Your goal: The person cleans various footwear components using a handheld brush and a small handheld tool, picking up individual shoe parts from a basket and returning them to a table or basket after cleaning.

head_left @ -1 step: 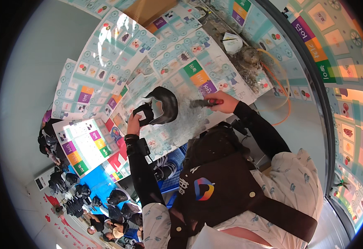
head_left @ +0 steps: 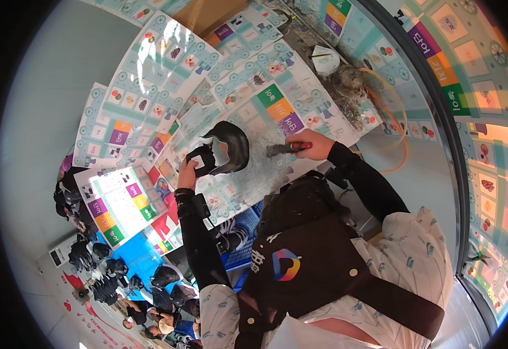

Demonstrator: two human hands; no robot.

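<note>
My left hand [head_left: 188, 173] pinches the left end of a black curved leather piece [head_left: 239, 148], which looks like a shoe upper. Its wide part bends round to the right in an open loop above the table. A small white patch [head_left: 197, 161] shows on it beside my fingers. In my right hand [head_left: 315, 144] is a small brush [head_left: 280, 150] with a red handle, gripped with the fingers closed round it. The dark bristle end points left, toward the leather piece but apart from it. Grey smears cover the printed table sheet [head_left: 265, 177] beneath.
A blue basket [head_left: 245, 224] with striped shoes sits below the near table edge. A white mask-like cup [head_left: 325, 60] and a grimy ledge [head_left: 347, 93] lie at far right, with an orange hose [head_left: 402, 157]. Dark shoes [head_left: 114, 267] and people are at lower left.
My right hand has tilted the brush slightly and shifted it a little nearer to me. The left hand and the leather piece look unchanged.
</note>
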